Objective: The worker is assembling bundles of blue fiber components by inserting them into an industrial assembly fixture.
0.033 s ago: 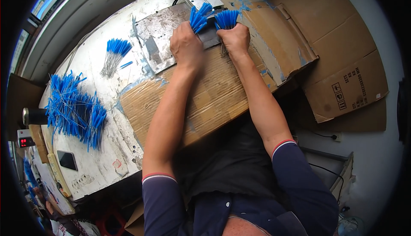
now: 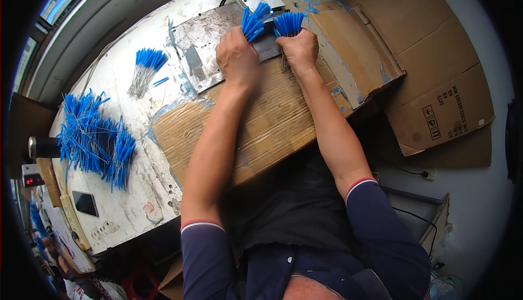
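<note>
At the far side of the table, my left hand [image 2: 237, 55] is closed round a bundle of blue-sleeved wires [image 2: 255, 22], whose blue ends fan out above the fist. Just to its right, my right hand [image 2: 300, 48] pinches a second bundle of blue-sleeved wires [image 2: 289, 24]. Blue tips stand up from the right hand, and thin bare silvery ends hang below the fingers. Both hands are over a metal plate [image 2: 204, 38] and the edge of a cardboard sheet [image 2: 185, 136]. How the left fingers wrap their bundle is hidden behind the hand.
On the white table lie a loose sheaf of blue-tipped wires [image 2: 147, 71], a single blue piece [image 2: 160, 81], a large tangled heap of them [image 2: 95, 136] and a phone [image 2: 85, 204]. A cardboard box [image 2: 348, 49] stands at right. Someone else's hand [image 2: 64, 262] shows at lower left.
</note>
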Demonstrator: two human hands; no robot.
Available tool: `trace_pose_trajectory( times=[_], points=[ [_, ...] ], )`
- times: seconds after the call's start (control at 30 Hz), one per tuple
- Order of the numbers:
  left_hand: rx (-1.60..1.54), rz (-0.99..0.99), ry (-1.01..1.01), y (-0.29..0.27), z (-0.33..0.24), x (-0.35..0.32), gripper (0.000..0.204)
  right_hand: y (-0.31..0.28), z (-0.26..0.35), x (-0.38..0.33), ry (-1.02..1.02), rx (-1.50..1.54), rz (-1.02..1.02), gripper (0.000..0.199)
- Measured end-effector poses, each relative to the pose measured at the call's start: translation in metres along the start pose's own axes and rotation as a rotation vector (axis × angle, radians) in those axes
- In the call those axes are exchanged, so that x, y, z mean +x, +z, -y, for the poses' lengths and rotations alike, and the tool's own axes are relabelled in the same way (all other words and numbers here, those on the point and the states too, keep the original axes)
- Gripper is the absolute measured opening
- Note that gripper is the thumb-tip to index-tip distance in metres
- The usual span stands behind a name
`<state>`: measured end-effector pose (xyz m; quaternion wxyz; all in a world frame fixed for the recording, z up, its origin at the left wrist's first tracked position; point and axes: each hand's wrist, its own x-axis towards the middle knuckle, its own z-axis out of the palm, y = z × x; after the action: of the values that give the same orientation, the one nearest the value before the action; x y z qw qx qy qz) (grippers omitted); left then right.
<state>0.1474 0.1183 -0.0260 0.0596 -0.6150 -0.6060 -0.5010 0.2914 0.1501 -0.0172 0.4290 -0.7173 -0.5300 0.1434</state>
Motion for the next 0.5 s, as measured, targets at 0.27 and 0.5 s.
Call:
trace_pose_trajectory(
  times=[0.27,0.5],
  points=[
    [-0.012,0.053,0.007,0.001,0.0,-0.003,0.009,-0.013,-0.001,-0.009,0.297,0.88,0.201,0.009],
    [0.008,0.179,0.007,0.0,-0.002,-0.004,0.007,-0.035,-0.008,-0.023,0.254,1.093,0.334,0.012]
  ],
)
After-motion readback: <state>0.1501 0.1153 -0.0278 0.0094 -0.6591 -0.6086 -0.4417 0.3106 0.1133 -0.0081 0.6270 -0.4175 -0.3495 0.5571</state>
